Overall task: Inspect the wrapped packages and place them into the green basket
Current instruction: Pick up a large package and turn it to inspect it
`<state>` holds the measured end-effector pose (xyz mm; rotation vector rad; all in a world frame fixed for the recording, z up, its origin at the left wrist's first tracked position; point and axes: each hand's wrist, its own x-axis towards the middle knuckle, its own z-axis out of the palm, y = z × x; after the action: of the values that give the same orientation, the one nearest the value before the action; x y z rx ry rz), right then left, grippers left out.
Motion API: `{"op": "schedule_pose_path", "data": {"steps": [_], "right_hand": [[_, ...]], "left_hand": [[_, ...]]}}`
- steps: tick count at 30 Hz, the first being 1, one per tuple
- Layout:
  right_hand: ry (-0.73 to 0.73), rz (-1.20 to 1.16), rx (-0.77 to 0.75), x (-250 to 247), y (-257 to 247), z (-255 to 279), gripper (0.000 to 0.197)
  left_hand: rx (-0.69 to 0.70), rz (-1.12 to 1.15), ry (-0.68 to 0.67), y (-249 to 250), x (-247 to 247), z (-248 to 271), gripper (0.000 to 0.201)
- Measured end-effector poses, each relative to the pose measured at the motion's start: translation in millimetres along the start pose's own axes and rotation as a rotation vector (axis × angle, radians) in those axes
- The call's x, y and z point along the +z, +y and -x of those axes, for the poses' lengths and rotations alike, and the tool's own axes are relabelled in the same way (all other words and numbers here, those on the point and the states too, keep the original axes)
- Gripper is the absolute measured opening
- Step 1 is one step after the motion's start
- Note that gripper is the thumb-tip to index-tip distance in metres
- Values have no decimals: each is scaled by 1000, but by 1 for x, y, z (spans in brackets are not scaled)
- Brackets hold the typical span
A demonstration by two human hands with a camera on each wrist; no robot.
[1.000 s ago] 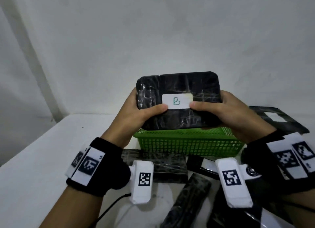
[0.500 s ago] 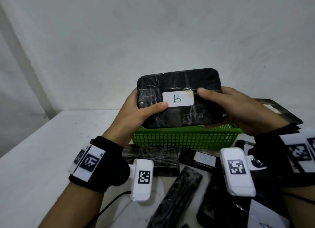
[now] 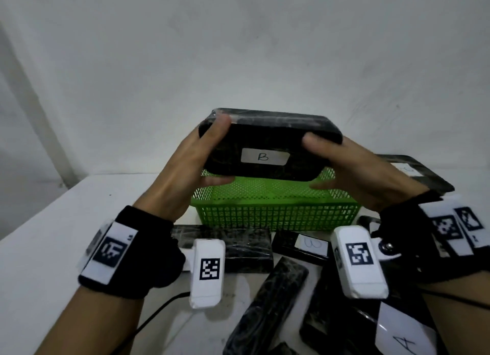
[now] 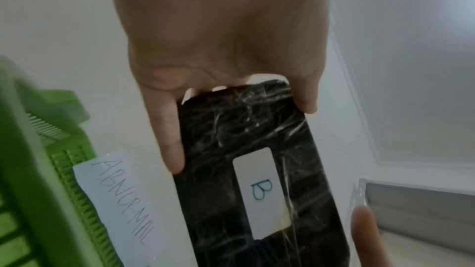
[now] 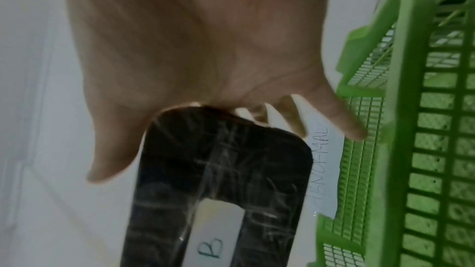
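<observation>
In front of the green basket (image 3: 275, 208), more wrapped packages (image 3: 267, 312) are lying in a heap, out of your way. Your left hand (image 3: 185, 174) and right hand (image 3: 363, 177) are gripping package B (image 3: 267, 145) by its ends, holding it above the basket, likely to drop it in.

"B" on held package (image 3: 270, 147); "ABNORMAL" on green basket (image 4: 38, 190); "A" on package (image 3: 405, 338)
</observation>
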<state>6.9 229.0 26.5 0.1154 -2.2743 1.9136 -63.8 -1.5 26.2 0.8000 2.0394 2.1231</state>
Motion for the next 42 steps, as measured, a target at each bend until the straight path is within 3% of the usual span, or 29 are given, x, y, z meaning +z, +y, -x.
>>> {"op": "schedule_pose_path", "data": {"steps": [2, 4, 8, 13, 15, 20, 29, 30, 33, 34, 36, 38, 42], "right_hand": [[-3, -43, 141, -1, -2, 1, 64], [27, -101, 175, -1, -4, 0, 65], [80, -223, 14, -4, -7, -2, 41], [34, -163, -137, -1, -5, -3, 68], [69, -102, -165, 3, -2, -4, 66], [53, 162, -176, 0, -1, 0, 84], [167, 241, -239, 5, -1, 1, 99], [192, 276, -264, 5, -1, 1, 105], [194, 282, -288, 3, -1, 0, 116], [182, 224, -258, 4, -1, 0, 119], [205, 46, -142, 4, -2, -4, 115], [226, -56, -32, 6, -3, -5, 95], [258, 8, -41, 9, 4, -5, 74]], "left_hand": [[29, 27, 4, -4, 0, -1, 48], [57, 23, -35, -7, 0, -1, 46], [8, -36, -132, -9, 2, -1, 49], [-69, -109, -23, -19, 11, -4, 85], [-46, -137, 23, -22, 10, -6, 83], [1, -218, 65, -21, 7, -8, 78], [-60, -142, 68, -22, 14, -6, 102], [-101, -112, 63, -21, 16, -5, 98], [-190, -60, 33, -19, 21, -4, 52], [-189, -51, 50, -19, 20, -4, 46], [-151, -24, 104, -21, 16, -5, 55], [-93, -14, 129, -21, 11, -7, 66], [-38, -48, 126, -18, 11, -5, 68]]}}
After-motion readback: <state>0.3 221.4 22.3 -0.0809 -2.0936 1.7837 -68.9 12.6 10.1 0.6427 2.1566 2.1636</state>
